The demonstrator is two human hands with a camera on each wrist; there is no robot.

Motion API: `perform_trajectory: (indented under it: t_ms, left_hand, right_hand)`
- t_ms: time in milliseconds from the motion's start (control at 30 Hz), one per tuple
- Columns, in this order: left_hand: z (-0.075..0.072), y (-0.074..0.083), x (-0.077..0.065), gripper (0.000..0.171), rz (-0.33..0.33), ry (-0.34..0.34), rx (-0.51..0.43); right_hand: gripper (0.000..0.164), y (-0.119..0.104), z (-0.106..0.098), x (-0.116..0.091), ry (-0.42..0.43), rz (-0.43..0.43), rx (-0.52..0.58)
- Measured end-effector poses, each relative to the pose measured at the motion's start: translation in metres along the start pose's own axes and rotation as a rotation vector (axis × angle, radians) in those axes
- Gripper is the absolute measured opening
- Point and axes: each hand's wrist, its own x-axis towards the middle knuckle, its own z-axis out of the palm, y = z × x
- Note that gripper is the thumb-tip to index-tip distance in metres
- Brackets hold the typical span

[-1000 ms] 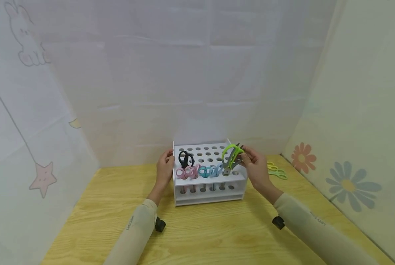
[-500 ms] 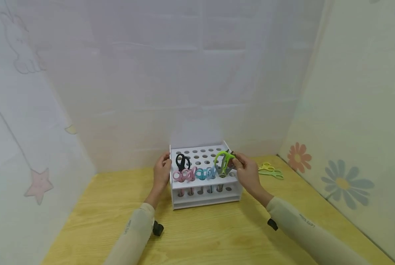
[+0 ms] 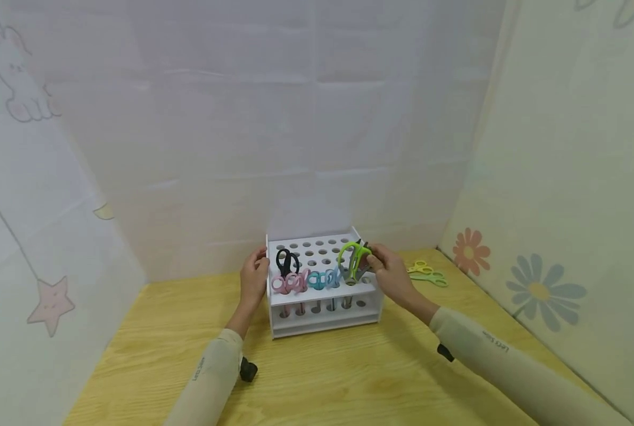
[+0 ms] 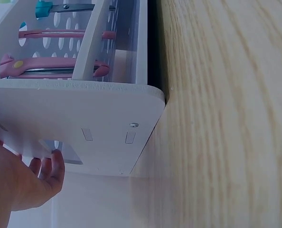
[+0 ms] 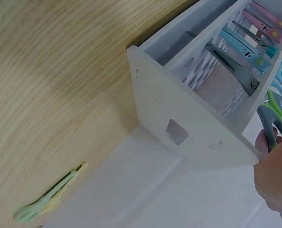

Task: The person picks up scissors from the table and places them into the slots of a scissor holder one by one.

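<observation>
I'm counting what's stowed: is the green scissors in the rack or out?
In: green scissors stands blade-down in a front-row hole of the rack, right hand holding its handle.

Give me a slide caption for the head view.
Right hand lowers green scissors into the white rack while left hand steadies it.

— Any writing to read here?

— Only small dark lettering on each sleeve: one short mark on the left sleeve (image 3: 199, 368), one on the right sleeve (image 3: 494, 342). Both are too small to make out.

— Anything on the rack (image 3: 322, 296) or the scissors?

— No. No letters or numbers show on them in any view. The wall cloths carry drawings only, no words.
</observation>
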Motion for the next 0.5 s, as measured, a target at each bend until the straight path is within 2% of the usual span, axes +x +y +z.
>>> perform_trajectory:
  t_ms: [167, 267, 400, 500]
  left_hand:
    - [-0.001, -0.001, -0.001, 0.042, 0.011, 0.013, 0.006]
    - [-0.001, -0.002, -0.001, 0.042, 0.015, 0.015, 0.003]
    - [0.001, -0.003, 0.001, 0.041, 0.019, 0.011, -0.019]
    - [0.002, -0.003, 0.001, 0.042, 0.030, 0.009, -0.029]
  right_hand:
    - [0.031, 0.017, -0.007, 0.006, -0.059, 0.021, 0.020]
    - [0.033, 0.021, -0.016, 0.008, -0.049, 0.028, 0.015]
    - [0.030, 0.026, -0.032, 0.012, -0.014, 0.017, -0.072]
    - [0.034, 0.033, -0.046, 0.016, -0.009, 0.000, -0.131]
